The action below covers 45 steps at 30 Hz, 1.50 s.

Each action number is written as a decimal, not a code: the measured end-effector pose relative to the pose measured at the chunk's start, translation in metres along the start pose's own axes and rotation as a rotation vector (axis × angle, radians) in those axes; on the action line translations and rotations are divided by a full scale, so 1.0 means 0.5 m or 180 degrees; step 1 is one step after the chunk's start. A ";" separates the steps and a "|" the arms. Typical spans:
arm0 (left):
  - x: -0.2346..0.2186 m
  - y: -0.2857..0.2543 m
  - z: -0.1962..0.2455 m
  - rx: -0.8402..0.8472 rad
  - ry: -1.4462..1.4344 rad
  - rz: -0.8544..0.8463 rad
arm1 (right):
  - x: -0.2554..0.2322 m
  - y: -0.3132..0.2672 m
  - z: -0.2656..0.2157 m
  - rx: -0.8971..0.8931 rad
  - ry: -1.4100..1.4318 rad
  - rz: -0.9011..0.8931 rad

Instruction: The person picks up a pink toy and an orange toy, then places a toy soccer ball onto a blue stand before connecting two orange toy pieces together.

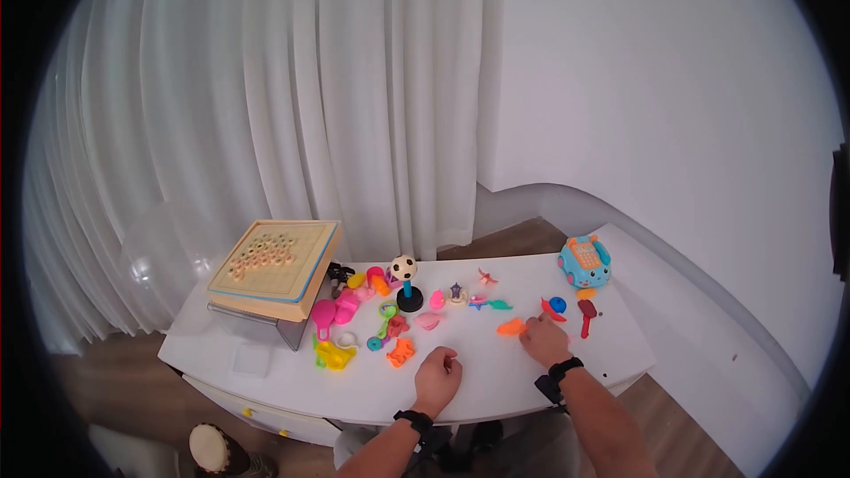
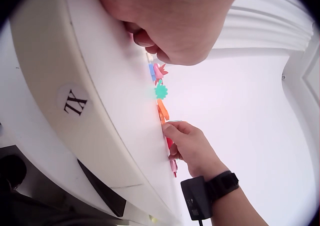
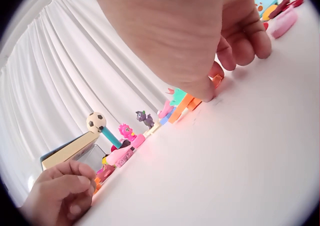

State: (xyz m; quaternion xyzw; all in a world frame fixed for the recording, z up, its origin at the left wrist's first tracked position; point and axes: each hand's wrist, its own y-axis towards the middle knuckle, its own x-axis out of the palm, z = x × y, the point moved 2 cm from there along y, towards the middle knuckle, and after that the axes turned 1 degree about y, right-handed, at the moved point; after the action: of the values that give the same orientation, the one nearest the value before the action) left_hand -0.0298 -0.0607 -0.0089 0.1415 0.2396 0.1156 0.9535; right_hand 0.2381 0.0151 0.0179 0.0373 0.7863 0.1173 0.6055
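My right hand is low over the right part of the table, its thumb and forefinger at the end of a flat orange toy. The right wrist view shows an orange bit between those fingertips, with the rest of the toy lying to their left. The other fingers of that hand bend down close to the tabletop. A red toy and a blue round piece lie just beyond it. My left hand rests near the front edge, fingers loosely curled, holding nothing.
A toy phone stands at the back right, a dark red toy before it. Small colourful toys and a football on a stand fill the middle and left. A board with round pieces sits raised at the far left of the table.
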 end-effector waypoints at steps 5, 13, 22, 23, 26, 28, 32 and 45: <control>0.001 0.002 -0.006 0.0072 0.0054 -0.0033 | 0.016 -0.029 -0.055 -0.0135 -0.0012 0.0126; 0.008 -0.004 -0.008 0.0241 0.0271 0.0089 | 0.006 -0.042 -0.044 0.0088 0.0460 0.0405; 0.004 -0.006 0.002 0.0284 0.0488 0.0006 | 0.012 -0.015 -0.033 -0.0027 0.0236 0.0209; 0.007 -0.006 0.000 0.0288 0.0488 0.0044 | 0.020 -0.013 -0.025 -0.0063 0.0196 0.0241; 0.012 -0.004 -0.008 0.0319 0.0471 0.0014 | 0.019 -0.023 -0.017 -0.0030 0.0104 0.0229; 0.017 -0.002 -0.022 0.0414 0.0465 0.0034 | 0.008 -0.028 -0.021 0.0014 0.0019 0.0179; 0.018 -0.001 -0.022 0.0495 0.0503 0.0146 | -0.004 -0.031 -0.023 -0.0325 0.0368 0.0697; 0.006 -0.004 -0.009 0.0129 0.0249 0.0116 | 0.028 -0.004 -0.013 -0.0402 0.0454 0.0531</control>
State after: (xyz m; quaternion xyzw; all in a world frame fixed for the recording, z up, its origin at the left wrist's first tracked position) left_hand -0.0292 -0.0605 -0.0147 0.1605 0.2764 0.1336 0.9381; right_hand 0.2285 0.0153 0.0058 0.0560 0.8125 0.2188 0.5374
